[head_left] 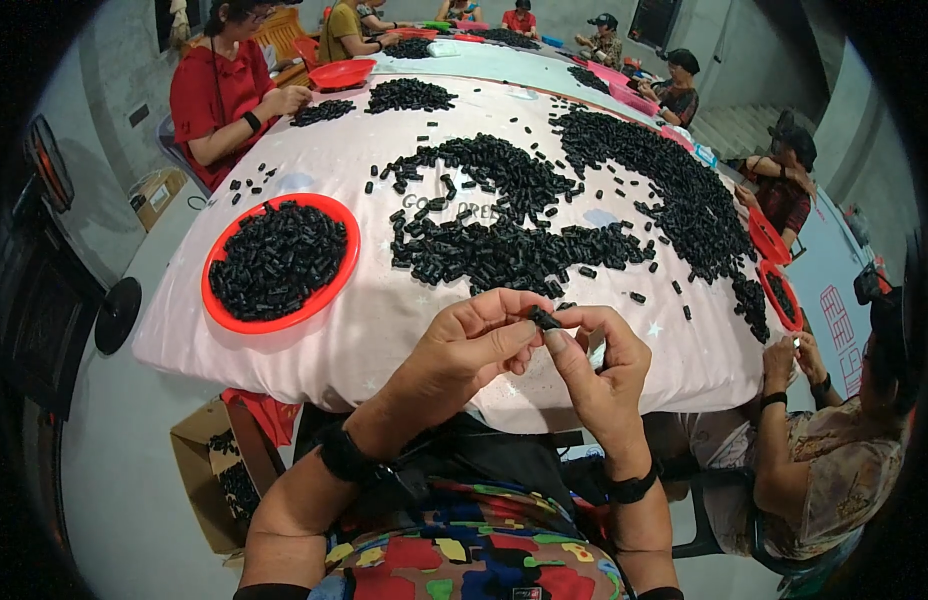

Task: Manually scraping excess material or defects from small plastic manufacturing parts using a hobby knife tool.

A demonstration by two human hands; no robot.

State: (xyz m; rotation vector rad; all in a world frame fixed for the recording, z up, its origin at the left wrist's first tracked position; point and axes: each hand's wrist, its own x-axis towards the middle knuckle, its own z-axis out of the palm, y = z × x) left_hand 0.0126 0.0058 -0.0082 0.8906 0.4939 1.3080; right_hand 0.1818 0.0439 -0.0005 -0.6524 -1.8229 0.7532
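Long table (pixel 384 320) w/ a pale pinkish-white cloth, faint stars on it, runs away down the room. Black short cylinder pieces lie across it in loose heaps: a big pile (pixel 504 250) right in front, a long band (pixel 684 200) off to the right, smaller heaps further up. Red round tray (pixel 224 310) on the left, full of the same black pieces, sitting near the table edge.

Person at the near end, both hands raised just over the table's front edge. Left hand (pixel 474 345) and right hand (pixel 604 365) meet at a single small black piece (pixel 543 319); it sits between the fingertips of both, above the cloth, not resting on it. Left grip is pinched on the piece w/ thumb and forefinger; right grip also closed on it from the other end. Dark bands on both wrists.

Room: grey concrete floor and walls, a cardboard box (pixel 209 480) on the floor under the left corner w/ black pieces inside. Other people seated along both sides; one in a red top (pixel 219 95) at far left, another at lower right w/ a patterned shirt (pixel 834 480), hands up near a red tray (pixel 784 300) at the right edge. More red trays further down.
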